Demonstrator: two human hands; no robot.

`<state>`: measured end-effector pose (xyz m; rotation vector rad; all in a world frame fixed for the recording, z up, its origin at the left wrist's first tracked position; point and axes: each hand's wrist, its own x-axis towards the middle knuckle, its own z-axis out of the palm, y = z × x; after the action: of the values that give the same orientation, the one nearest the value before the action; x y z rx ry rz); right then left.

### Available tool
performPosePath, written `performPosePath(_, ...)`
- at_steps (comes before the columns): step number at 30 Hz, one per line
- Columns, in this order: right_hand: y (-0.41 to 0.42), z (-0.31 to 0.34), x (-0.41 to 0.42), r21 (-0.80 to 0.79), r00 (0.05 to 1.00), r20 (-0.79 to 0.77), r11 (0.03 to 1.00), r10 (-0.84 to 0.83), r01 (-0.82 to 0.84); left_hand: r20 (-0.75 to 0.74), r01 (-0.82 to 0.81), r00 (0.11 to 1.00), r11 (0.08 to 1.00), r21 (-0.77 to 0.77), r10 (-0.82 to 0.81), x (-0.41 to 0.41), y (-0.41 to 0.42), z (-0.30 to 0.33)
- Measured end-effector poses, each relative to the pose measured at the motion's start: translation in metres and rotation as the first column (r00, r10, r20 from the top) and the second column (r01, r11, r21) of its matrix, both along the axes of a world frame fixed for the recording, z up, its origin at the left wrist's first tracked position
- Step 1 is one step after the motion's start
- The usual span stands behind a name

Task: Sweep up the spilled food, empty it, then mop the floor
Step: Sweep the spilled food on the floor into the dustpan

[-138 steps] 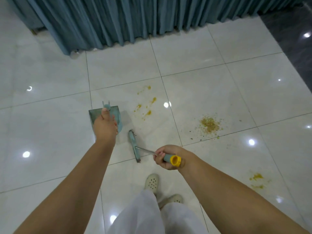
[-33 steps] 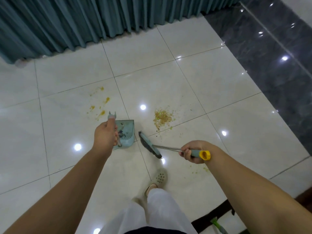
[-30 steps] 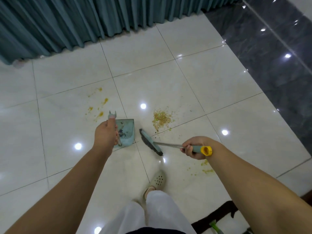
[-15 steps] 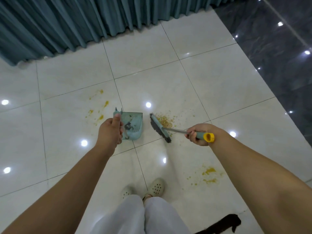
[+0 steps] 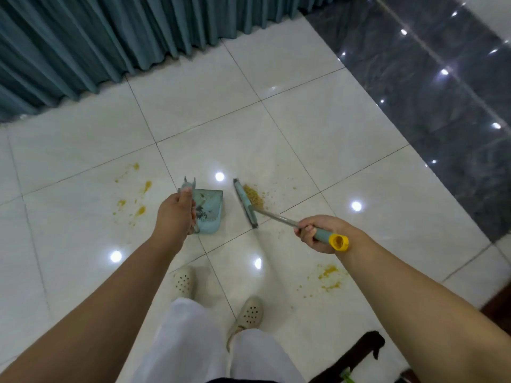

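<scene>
Yellow-brown crumbs (image 5: 253, 195) heap against the broom (image 5: 245, 203) clutched by the right hand (image 5: 318, 234); left hand (image 5: 174, 214) clutches teal dustpan (image 5: 209, 211).

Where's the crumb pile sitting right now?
In the head view, the crumb pile lies centre-frame on the white tiles, against the right side of the broom head, which stands between it and the dustpan.

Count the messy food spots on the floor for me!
3: crumbs beside the broom, yellow splashes left of the dustpan, more splashes under the right arm. Others may be hidden.
</scene>
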<state>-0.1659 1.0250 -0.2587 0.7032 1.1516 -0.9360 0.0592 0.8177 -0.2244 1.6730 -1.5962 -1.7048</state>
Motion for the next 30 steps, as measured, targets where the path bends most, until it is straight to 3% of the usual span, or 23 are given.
performPosePath(8,-0.004,0.028,0.047,0.013,0.953,-0.072,0.955,-0.294,0.296,-0.017,0.193,0.981,0.981,0.008,-0.193,-0.015,-0.054,0.001)
performPosePath(16,-0.031,0.037,0.114,0.073,0.823,-0.115,0.821,-0.557,0.566,-0.011,0.376,0.926,0.922,0.097,-0.376,-0.019,-0.151,-0.002)
performPosePath(23,-0.069,0.029,0.165,0.055,0.548,-0.226,0.551,-0.806,0.833,-0.014,0.530,0.845,0.833,0.156,-0.535,-0.040,-0.189,0.002)
performPosePath(30,-0.099,0.012,0.192,0.112,0.356,-0.278,0.338,-0.892,0.935,-0.026,0.589,0.806,0.798,0.129,-0.591,-0.048,-0.207,0.001)
